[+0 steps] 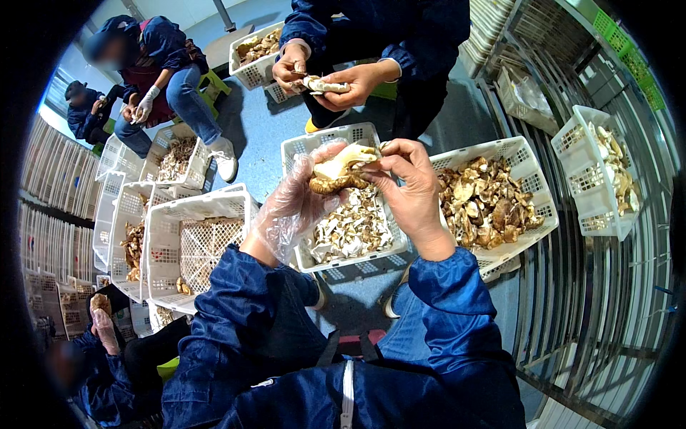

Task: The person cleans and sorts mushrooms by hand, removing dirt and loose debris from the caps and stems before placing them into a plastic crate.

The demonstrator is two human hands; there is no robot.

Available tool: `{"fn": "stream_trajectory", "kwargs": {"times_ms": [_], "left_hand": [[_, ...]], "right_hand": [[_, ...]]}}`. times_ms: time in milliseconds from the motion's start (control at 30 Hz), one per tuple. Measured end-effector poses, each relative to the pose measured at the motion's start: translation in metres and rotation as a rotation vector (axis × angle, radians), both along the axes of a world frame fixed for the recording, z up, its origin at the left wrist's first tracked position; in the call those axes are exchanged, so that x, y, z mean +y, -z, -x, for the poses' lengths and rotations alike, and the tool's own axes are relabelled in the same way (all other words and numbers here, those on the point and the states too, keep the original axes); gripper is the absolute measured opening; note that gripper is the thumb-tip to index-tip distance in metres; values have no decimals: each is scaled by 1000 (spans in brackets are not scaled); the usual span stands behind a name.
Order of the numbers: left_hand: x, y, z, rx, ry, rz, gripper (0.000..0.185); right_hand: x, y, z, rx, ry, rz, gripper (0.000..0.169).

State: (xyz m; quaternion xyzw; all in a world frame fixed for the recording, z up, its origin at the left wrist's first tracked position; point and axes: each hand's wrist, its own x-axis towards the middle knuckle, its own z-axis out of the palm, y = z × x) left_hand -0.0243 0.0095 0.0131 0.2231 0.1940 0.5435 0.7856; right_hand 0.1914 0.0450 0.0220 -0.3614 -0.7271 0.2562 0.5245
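Observation:
My left hand [295,198], in a thin clear plastic glove, holds a large mushroom [343,169] with a pale stem and a brown cap. The cap faces down towards my palm, and the stem points right. Bare fingers of my right hand [410,187] pinch at the stem end; whether a small piece sits between those fingertips is hard to tell. Directly beneath both hands stands a white perforated plastic crate [292,142] filled with pale mushroom trimmings [353,225]. To its right, brown mushroom pieces [487,204] fill another white crate [541,185].
Opposite me a person's hands [343,88] work on a pale mushroom. At left, a white crate [198,209] holds a few mushroom pieces near its corner. Metal racking [579,300] runs along the right, with a mushroom crate [584,177] on it. Other people sit at left.

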Motion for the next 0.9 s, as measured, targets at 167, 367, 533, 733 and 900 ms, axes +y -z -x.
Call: {"fn": "stream_trajectory", "kwargs": {"times_ms": [167,367,533,733,900], "left_hand": [[3,4,-1,55,37,-33,64],[0,11,-1,49,11,12,48],[0,11,-5,-4,-33,74,49],[-6,-4,-16,198,-86,43,50],[-3,7,-9,41,-29,71,49]], "right_hand": [[-2,1,-3,-66,-8,-4,20],[-5,-3,3,-68,122,-59,16],[-4,-7,0,-59,114,-126,16],[-1,-2,-4,-81,63,-91,17],[-5,-5,6,-19,200,-129,15]]}}
